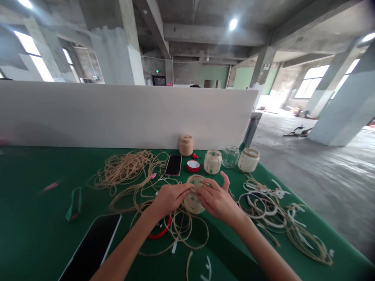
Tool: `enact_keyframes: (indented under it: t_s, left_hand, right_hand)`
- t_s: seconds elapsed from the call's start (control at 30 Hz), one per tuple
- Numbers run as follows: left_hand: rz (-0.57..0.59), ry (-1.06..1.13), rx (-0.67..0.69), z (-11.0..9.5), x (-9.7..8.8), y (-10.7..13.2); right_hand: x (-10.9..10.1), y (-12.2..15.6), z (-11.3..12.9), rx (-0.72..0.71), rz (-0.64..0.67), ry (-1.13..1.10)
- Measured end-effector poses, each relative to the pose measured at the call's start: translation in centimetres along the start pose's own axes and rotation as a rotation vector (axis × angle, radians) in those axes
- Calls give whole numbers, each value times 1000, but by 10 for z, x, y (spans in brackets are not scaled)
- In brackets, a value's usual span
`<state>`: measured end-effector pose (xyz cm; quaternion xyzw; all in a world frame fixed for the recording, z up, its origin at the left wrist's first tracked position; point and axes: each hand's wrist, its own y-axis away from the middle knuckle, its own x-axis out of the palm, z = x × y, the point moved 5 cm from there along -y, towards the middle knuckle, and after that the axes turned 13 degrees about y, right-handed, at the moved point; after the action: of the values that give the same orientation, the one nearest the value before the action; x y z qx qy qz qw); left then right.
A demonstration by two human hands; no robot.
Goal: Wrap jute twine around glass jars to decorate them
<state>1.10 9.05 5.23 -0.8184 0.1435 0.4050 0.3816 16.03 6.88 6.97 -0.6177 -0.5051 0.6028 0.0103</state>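
A jar wrapped in jute twine lies tilted on the green table, held between both hands. My left hand grips its left side, fingers curled over the rim. On the jar's right side rests my right hand, its fingers pressed against the twine and the thumb raised. Loose jute twine spreads in a tangle to the left and loops under the jar.
Along the back stand a twine spool, a red tape roll, two wrapped jars and a bare glass jar. A phone lies nearby, a tablet at the front left. Peeled tape strips lie right. A white partition backs the table.
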Motion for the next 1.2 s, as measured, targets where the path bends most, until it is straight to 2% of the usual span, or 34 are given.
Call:
enact_keyframes:
  t_s: [0.27,0.67,1.0,1.2]
  left_hand:
    - [-17,27,-10,0,-1,0]
    - [36,14,-21,-4,-6,-1]
    - [-36,78,-125,-1,-1,-3]
    - [-35,129,-122,-10,0,-4]
  right_hand:
    - [-1,-2,0,27,-5,-40]
    - [-1,-2,-1,64,2,-146]
    - [-1,-2,-5,82,25,-165]
    - [-6,-3,-10,130,81,-176]
